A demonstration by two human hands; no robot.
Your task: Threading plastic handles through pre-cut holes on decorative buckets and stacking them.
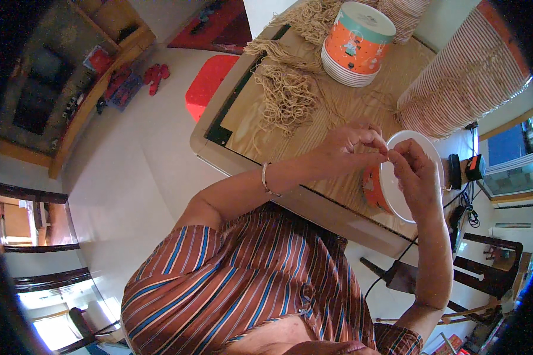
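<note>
Both hands meet over the table, thumbs and fingers pinched together at nearly the same spot. My left hand (pixel 356 147) reaches in from the left, a bracelet (pixel 266 180) on its wrist. My right hand (pixel 417 168) is bent over an orange and white paper bucket (pixel 375 188), partly covering its pale round rim. Whatever the fingertips pinch is too small to make out. Beyond my left hand lies a tangled heap of tan twine (pixel 287 97). Farther back, several orange and green paper buckets (pixel 361 41) stand nested upside down.
A long leaning stack of nested buckets (pixel 464 77) takes up the table's right side, with twine strands over it. More twine (pixel 313 21) lies at the back. A red stool (pixel 210 86) stands beyond the table's left edge. Black cables (pixel 468 204) hang at the right.
</note>
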